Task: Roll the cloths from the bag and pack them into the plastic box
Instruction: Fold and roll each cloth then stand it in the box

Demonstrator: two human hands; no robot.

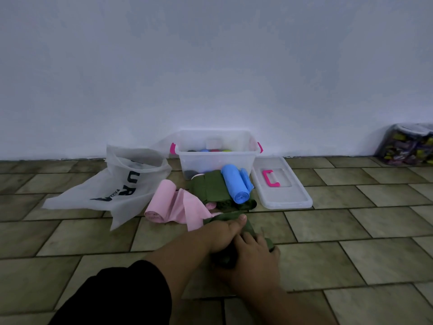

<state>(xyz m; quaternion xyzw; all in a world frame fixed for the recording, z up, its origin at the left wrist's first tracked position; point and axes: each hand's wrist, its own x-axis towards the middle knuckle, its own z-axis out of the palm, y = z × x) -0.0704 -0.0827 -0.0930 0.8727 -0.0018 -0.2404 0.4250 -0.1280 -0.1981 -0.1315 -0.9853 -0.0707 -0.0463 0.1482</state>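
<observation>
At lower centre a green cloth [248,233] is clasped on the floor by the left hand [222,235] and right hand [253,256]; the plastic box [216,158] lies straight beyond, upward in frame

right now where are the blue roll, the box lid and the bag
blue roll [233,184], head view, middle of its side
box lid [284,193], head view, bare clear panel below the pink handle
bag [112,184], head view, front face beside the lettering

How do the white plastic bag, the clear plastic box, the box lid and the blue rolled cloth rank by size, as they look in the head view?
1. white plastic bag
2. clear plastic box
3. box lid, close to the box in look; it lies nearer the camera, so this order is unsure
4. blue rolled cloth, clearly smallest
</observation>
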